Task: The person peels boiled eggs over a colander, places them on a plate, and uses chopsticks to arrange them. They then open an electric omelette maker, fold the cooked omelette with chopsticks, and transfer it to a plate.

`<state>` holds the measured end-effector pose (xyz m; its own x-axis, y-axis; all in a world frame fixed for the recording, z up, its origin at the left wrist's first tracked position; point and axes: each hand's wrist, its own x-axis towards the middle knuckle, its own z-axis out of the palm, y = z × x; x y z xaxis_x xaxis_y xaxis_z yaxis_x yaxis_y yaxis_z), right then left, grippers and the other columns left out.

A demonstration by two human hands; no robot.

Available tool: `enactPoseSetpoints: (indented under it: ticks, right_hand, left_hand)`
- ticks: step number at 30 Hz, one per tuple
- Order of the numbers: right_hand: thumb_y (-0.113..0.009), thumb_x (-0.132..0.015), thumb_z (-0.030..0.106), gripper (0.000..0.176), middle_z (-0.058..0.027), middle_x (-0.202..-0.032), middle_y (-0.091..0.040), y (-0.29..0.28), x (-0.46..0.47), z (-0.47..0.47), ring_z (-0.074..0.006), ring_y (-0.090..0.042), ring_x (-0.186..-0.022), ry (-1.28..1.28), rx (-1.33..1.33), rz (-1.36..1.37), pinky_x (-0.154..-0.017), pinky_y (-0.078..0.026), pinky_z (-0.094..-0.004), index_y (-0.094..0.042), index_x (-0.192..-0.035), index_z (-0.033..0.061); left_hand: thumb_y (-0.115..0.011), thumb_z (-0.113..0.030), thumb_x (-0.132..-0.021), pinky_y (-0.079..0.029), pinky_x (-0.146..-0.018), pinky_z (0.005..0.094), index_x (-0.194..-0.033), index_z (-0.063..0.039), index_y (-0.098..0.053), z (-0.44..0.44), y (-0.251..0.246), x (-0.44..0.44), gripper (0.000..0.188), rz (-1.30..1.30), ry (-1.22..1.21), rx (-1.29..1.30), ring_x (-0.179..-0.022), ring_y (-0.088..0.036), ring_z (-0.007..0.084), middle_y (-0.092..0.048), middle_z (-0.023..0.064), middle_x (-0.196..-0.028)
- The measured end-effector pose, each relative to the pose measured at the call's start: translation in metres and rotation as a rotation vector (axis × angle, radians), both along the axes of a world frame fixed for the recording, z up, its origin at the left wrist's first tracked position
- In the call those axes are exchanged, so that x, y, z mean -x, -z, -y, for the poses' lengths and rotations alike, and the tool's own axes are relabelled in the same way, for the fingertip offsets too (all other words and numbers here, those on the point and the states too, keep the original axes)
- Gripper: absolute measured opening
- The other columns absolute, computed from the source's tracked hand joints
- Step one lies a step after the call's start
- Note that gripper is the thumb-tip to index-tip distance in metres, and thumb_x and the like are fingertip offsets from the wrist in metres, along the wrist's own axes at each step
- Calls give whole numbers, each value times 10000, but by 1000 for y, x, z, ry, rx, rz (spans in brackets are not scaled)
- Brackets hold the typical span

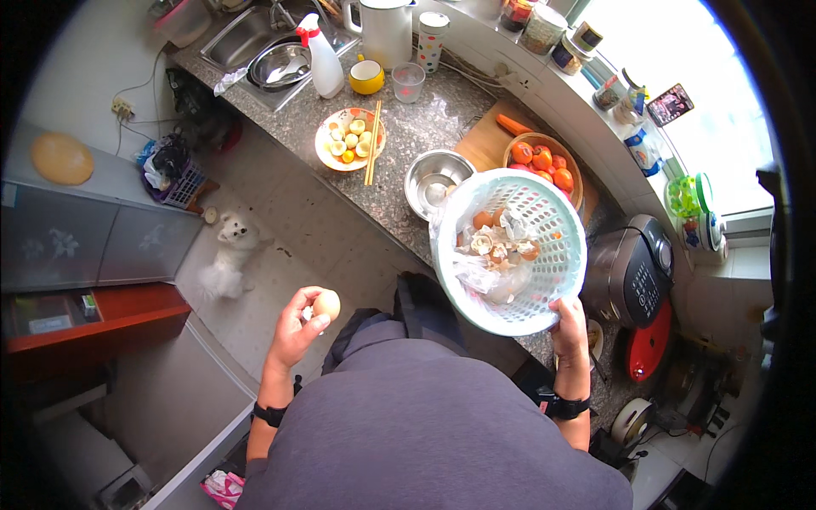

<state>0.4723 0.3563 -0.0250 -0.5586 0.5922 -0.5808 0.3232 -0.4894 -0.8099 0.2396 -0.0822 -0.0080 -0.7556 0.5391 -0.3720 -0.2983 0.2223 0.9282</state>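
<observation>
My left hand [299,325] holds a brown egg [326,305] out over the floor, with something white between the fingers, too small to make out. My right hand [567,322] grips the rim of a pale green plastic basket [577,255], which is tilted towards me. In the basket lie broken brown eggshells [482,220] and crumpled clear plastic [475,274]. Behind its left edge stands a steel bowl [421,169], partly hidden, with a little in it that I cannot name. A patterned bowl [326,156] holds several pale, round pieces, and wooden chopsticks [373,143] rest across its right side.
Beyond the basket, a wicker basket of tomatoes [542,156] and a carrot [513,125] lie on a wooden board [475,143]. A spray bottle [326,67], yellow cup [366,78] and clear cup [408,83] stand near the sink [236,41]. A rice cooker [625,274] is right; a white dog [233,255] sits on the floor.
</observation>
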Motion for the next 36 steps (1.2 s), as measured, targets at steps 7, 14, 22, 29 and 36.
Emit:
enactPoseSetpoints:
  ticks: [7,14,22,29,36]
  right_hand:
    - [-545,-848,63,498,-171,-1116,-691,-2,63,27,-238,-727,-857,9,137,-73,-640,-645,-338,-492,-1329,-54]
    - [-595,-952,133,483,-162,-1226,-642,15,111,63,-245,-708,-1008,60,126,-105,-767,-656,-392,-441,-1391,4]
    - [-700,-965,257,497,-131,-1092,-716,-51,138,65,-188,-705,-888,-37,-860,419,-746,-573,-322,-559,-1355,-17]
    - [-699,-966,103,333,-90,-1045,-733,-85,234,121,-126,-683,-963,-233,-299,-178,-846,-560,-283,-642,-1276,-4]
    - [-635,-1011,99,330,-164,-1126,-712,-70,270,145,-175,-710,-997,-114,-137,-254,-847,-610,-314,-579,-1308,-34]
  left_hand:
    - [-722,-222,-901,-484,-960,307,-1280,-27,-591,-35,-2,52,446,-14,130,41,-1067,-601,133,-658,49,-1147]
    - [-725,-280,-887,-456,-984,314,-1300,-26,-582,-68,-2,102,506,-81,311,3,-1100,-575,142,-639,52,-1191]
    - [-721,-232,-899,-513,-899,310,-1340,-14,-603,-118,-32,192,506,-256,614,-156,-1019,-643,163,-691,107,-1172]
    - [-769,-230,-893,-512,-911,338,-1351,-17,-609,-181,-44,227,530,-466,943,-330,-1063,-668,222,-698,129,-1206]
    - [-741,-218,-913,-521,-877,366,-1358,-24,-616,-193,-35,244,501,-530,1030,-322,-1014,-679,275,-706,163,-1169]
